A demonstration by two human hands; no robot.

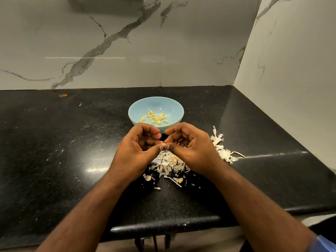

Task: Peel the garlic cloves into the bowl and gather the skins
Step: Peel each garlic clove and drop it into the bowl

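Pinching small garlic clove (pixel 163 144), left hand (pixel 140 144), right hand (pixel 189 144), papery skins (pixel 171 165)

Warm dim light; overhead glare on black counter (pixel 94 169); wide-angle bending at edges; sharp centre.

Left hand (pixel 138 148) and right hand (pixel 190 146) pinch one garlic clove (pixel 164 144) above skins (pixel 170 165), near the bowl (pixel 174 108).
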